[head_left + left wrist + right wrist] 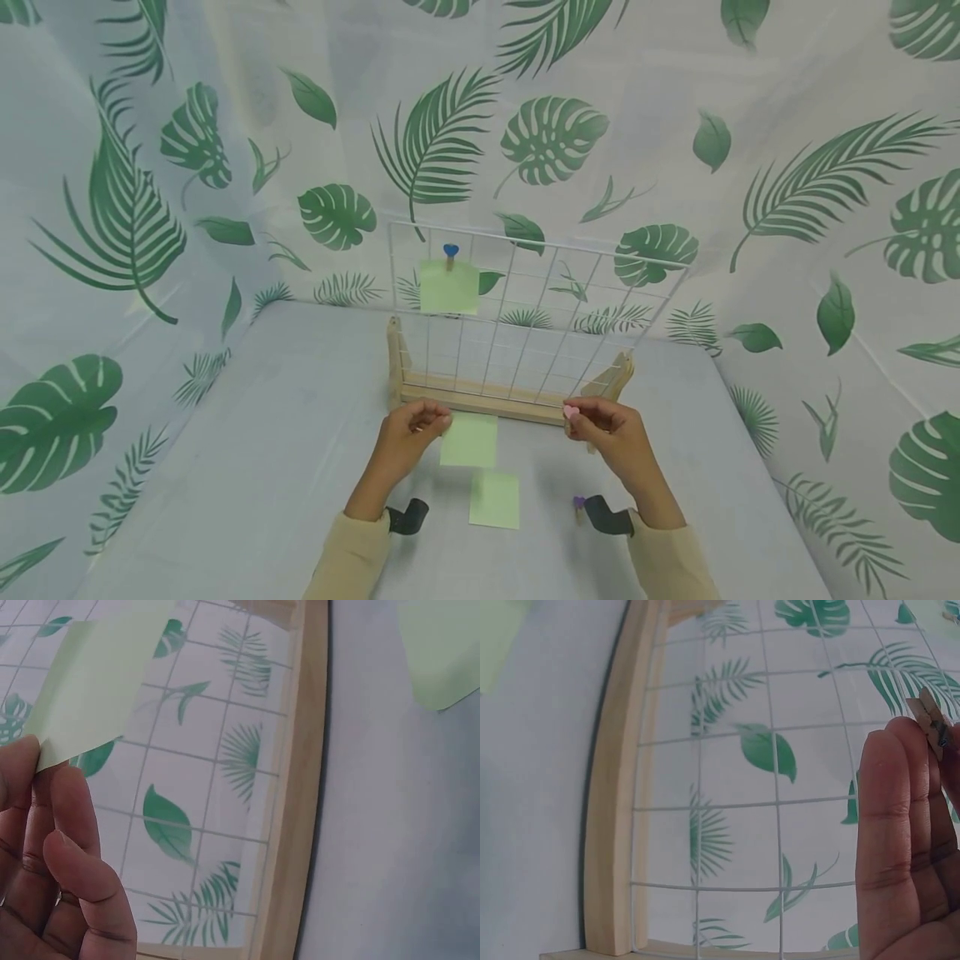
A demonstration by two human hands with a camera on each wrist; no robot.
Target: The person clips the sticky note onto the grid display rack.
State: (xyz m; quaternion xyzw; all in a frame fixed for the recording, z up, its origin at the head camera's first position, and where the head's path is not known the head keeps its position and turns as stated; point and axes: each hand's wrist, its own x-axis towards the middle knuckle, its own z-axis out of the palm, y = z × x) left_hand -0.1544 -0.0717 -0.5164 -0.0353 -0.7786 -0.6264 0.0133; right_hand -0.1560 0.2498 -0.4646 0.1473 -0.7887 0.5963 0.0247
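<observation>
My left hand [411, 435] pinches a pale green paper note [468, 440] by its corner, between thumb and fingertips. The left wrist view shows that note [101, 682] raised in front of the wire grid. My right hand [611, 429] pinches a small wooden clothespin [930, 724] with a pink heart [572, 412] on it. Behind both hands stands a white wire grid rack [525, 308] in a wooden base [487, 402]. A blue-heart clothespin [450, 252] fastens another green note [448, 287] to the grid's upper left.
Another green note [494, 500] lies on the white table [300, 400] between the forearms. A purple-heart clothespin [578, 505] lies beside the right wrist's black camera mount [607, 517]. Leaf-patterned cloth [562, 50] hangs behind and on both sides.
</observation>
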